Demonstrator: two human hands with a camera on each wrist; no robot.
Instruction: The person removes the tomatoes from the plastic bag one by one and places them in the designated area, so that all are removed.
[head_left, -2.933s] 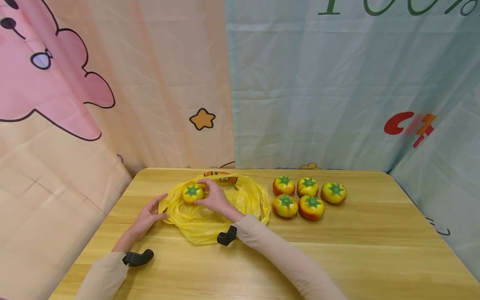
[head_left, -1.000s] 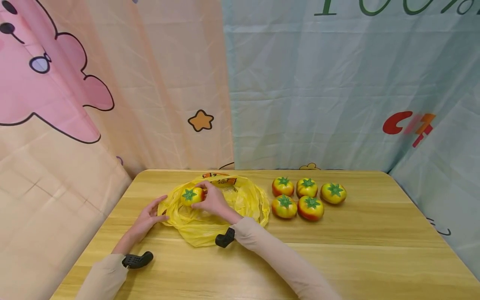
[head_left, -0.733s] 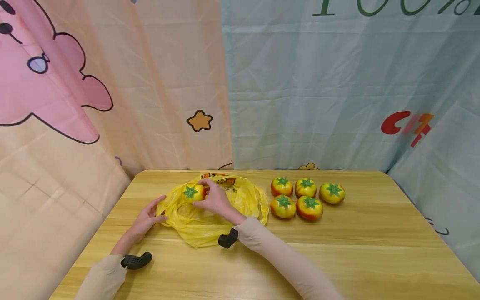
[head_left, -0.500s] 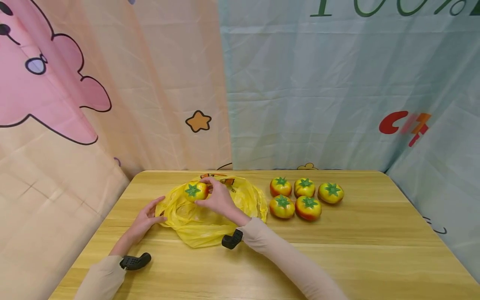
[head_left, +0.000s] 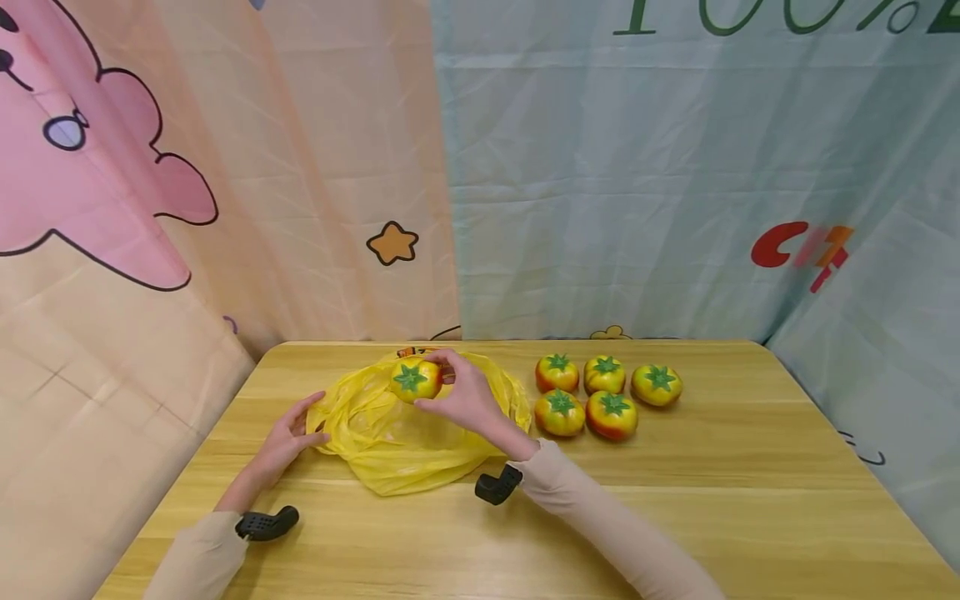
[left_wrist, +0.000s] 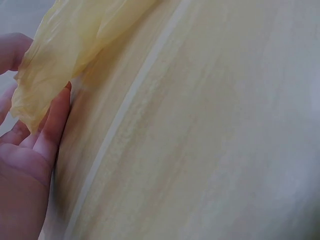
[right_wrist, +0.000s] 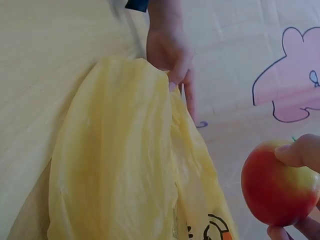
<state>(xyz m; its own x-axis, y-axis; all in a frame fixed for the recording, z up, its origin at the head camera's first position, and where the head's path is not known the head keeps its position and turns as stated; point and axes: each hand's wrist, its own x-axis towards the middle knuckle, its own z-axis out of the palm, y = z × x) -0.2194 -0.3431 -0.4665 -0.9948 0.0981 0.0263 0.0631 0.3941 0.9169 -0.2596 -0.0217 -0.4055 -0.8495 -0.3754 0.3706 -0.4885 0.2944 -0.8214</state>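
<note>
My right hand (head_left: 468,398) pinches a yellow-red tomato (head_left: 415,380) with a green star-shaped top, raised over the yellow plastic bag (head_left: 408,475). In the right wrist view the same tomato (right_wrist: 275,185) shows its red side between thumb and fingers. The bag lies spread on the table with its mouth facing up. At its left edge my left hand (head_left: 281,442) touches the plastic, thumb and fingers spread apart. The left wrist view has a flap of the bag (left_wrist: 60,55) lying against the fingers of that hand (left_wrist: 30,165).
Several more tomatoes (head_left: 558,412) stand grouped on the wooden table (head_left: 675,500), right of the bag. Printed curtains (head_left: 562,208) hang behind the table and at both sides. A black camera mount (head_left: 268,523) sits on the left wrist.
My right hand has lifted the tomato and carried it right and slightly up from the bag's left part. The left hand keeps its place at the bag's edge. The head view has shifted slightly.
</note>
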